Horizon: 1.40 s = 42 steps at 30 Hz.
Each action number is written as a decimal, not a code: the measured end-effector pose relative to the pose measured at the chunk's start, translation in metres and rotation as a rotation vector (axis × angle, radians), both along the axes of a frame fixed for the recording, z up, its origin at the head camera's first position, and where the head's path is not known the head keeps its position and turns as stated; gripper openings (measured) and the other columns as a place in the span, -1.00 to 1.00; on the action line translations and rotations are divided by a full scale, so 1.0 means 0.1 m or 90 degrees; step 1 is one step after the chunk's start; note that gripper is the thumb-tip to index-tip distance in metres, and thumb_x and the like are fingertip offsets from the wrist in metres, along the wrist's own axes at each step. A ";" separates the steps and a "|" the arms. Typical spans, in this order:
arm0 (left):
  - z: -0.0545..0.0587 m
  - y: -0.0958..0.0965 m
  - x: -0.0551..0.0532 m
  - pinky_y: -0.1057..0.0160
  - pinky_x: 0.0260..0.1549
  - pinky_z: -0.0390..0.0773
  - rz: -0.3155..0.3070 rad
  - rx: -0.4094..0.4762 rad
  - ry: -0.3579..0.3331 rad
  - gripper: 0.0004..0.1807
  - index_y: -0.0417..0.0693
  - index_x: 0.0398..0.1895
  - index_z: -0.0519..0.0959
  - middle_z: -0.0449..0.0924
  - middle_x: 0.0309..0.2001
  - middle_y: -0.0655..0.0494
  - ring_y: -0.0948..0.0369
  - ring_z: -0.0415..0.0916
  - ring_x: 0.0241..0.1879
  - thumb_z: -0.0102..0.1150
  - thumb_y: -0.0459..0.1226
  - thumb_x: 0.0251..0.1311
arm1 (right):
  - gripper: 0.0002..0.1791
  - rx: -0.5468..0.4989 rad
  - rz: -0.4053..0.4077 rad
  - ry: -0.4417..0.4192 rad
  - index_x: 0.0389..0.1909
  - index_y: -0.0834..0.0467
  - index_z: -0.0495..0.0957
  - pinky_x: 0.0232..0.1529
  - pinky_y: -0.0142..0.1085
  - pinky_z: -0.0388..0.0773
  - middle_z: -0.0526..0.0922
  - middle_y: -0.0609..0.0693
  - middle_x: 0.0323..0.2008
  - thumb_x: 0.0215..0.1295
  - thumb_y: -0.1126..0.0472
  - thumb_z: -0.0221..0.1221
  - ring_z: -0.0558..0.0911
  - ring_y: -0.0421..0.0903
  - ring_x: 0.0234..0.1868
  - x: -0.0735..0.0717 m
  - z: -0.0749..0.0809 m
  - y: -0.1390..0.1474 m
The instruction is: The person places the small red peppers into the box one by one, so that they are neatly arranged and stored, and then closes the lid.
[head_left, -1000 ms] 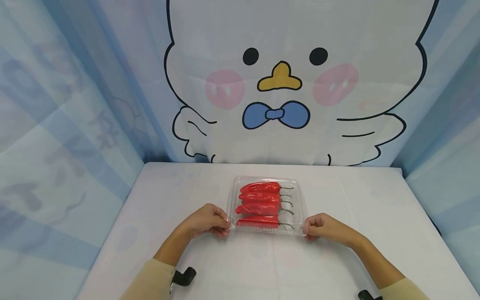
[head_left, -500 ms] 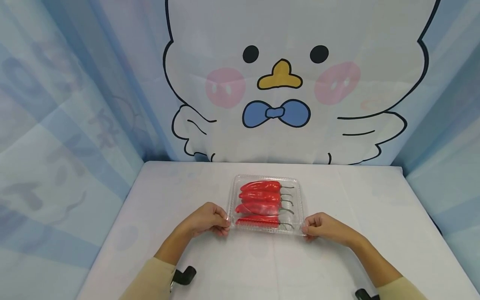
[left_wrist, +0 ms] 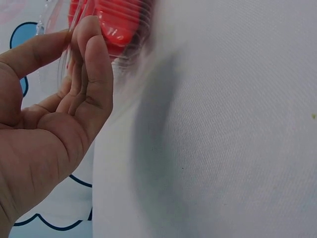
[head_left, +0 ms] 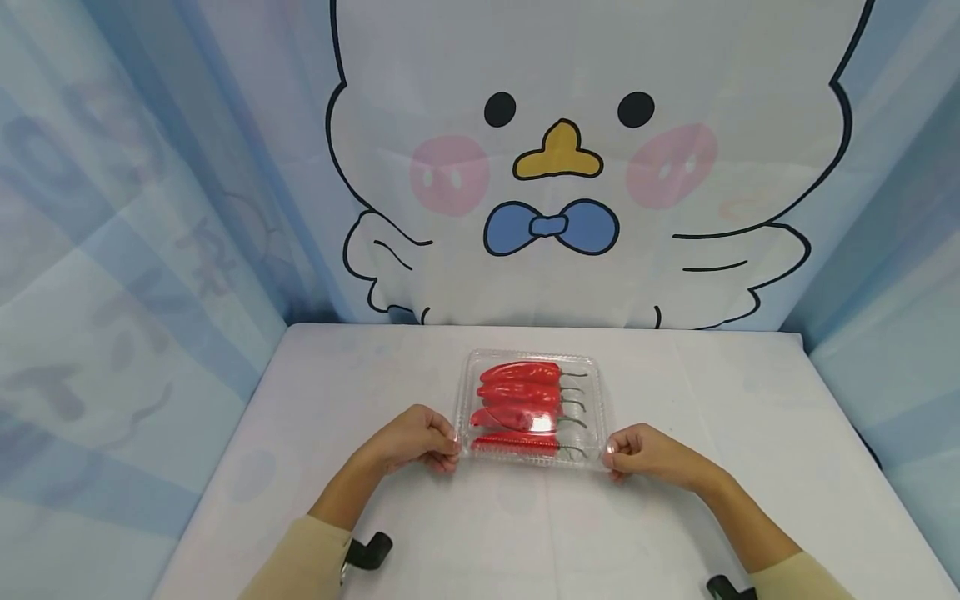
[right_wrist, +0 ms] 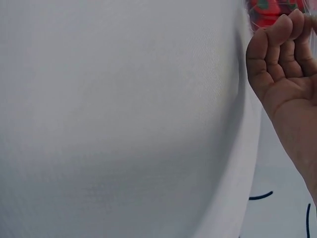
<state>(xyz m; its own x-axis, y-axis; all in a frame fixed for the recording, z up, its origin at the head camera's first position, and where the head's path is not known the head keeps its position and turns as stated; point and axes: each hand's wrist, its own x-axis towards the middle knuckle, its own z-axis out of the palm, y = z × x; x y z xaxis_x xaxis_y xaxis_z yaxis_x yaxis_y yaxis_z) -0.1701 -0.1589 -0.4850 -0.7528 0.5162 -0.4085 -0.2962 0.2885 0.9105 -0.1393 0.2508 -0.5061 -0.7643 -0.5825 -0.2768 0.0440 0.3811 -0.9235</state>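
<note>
A clear plastic clamshell box lies near the middle of the white table. Inside it several long red peppers are stacked in a row, their thin green stems facing right. At the box's front left corner, my left hand pinches the edge between thumb and fingers. My right hand does the same at the front right corner. The left wrist view has the rim running between thumb and curled fingers. In the right wrist view, only a bit of red pepper shows past the fingers.
The white table reaches back to a curtain printed with a cartoon chick in a blue bow tie. Blue curtains hang on both sides. Black wrist mounts stick out near the sleeves.
Both hands keep their pinch on the clamshell box, and the box stays in place. A bright glare has appeared on the lid over the peppers. The right forearm has shifted very slightly left.
</note>
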 end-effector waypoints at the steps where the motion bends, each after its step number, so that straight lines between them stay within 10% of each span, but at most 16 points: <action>1: 0.00 0.00 0.00 0.19 -0.37 0.81 0.000 -0.003 0.000 -0.90 -0.35 -0.40 0.60 0.71 -0.50 0.00 0.19 0.70 -0.51 0.28 -0.47 0.27 | -0.71 -0.001 0.001 0.001 -0.36 0.50 0.56 -0.24 -0.37 0.71 0.68 -0.02 -0.45 0.42 0.29 0.19 0.66 -0.23 -0.38 0.00 0.00 0.00; 30: 0.05 -0.08 0.00 0.14 -0.24 0.82 -0.009 -0.025 0.012 -0.78 -0.40 -0.16 0.64 0.76 -0.37 -0.08 0.16 0.73 -0.42 0.30 -0.32 0.33 | -0.68 0.003 0.016 0.031 -0.25 0.36 0.64 -0.14 -0.28 0.77 0.76 0.08 -0.31 0.56 0.17 0.11 0.75 -0.13 -0.25 0.01 -0.06 0.10; 42: 0.14 -0.18 -0.06 0.11 -0.10 0.80 0.063 -0.066 0.043 -0.65 -0.39 0.11 0.55 0.74 -0.18 -0.14 0.09 0.76 -0.24 0.18 -0.29 0.42 | -0.79 0.024 -0.030 0.098 -0.12 0.30 0.58 -0.10 -0.33 0.72 0.68 0.19 -0.20 0.55 0.20 0.11 0.68 -0.12 -0.19 0.00 0.19 0.30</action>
<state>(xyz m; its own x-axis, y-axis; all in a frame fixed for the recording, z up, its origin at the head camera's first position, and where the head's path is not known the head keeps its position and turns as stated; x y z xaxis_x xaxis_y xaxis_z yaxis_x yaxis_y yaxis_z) -0.1756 -0.1773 -0.4709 -0.8259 0.3954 -0.4019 -0.2666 0.3541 0.8964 -0.1394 0.2805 -0.4868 -0.8258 -0.5360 -0.1753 -0.0783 0.4167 -0.9057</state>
